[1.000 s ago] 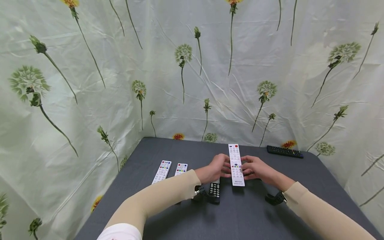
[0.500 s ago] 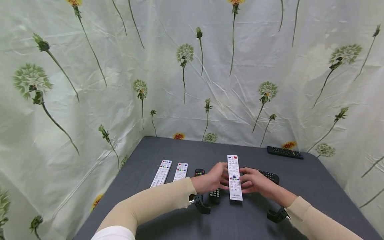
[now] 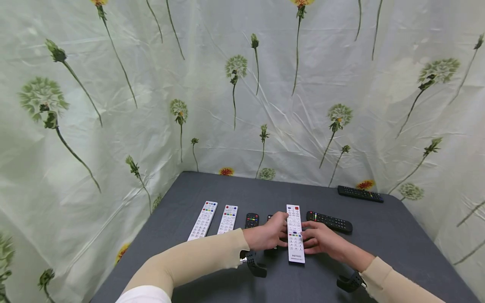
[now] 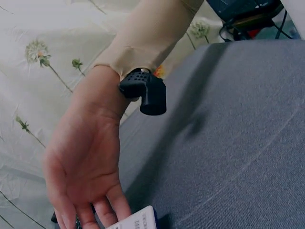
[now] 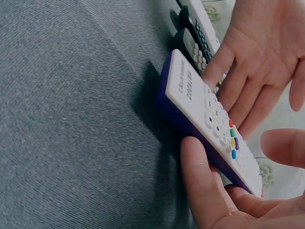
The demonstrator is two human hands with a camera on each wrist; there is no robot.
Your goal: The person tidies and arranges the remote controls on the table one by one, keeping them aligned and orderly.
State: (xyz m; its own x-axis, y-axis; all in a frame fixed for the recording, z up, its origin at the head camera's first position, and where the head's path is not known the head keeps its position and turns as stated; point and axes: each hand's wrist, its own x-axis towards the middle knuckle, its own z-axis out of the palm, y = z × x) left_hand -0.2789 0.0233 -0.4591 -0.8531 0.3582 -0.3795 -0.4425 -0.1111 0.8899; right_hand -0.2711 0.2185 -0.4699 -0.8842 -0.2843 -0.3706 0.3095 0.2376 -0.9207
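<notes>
Nearby, the gray table widened between its slanting side edges, with a stretch of its top on the near side of the hands. The left hand and right hand faced each other, fingers relaxed and unwrapped, fingertips at opposite long sides of a purple-sided white remote control. It lay between them, its near end jutting past the fingers; whether it rested on the table I could not tell. Just beyond the right hand, a slanted black remote lay; near the far right corner, another black remote.
</notes>
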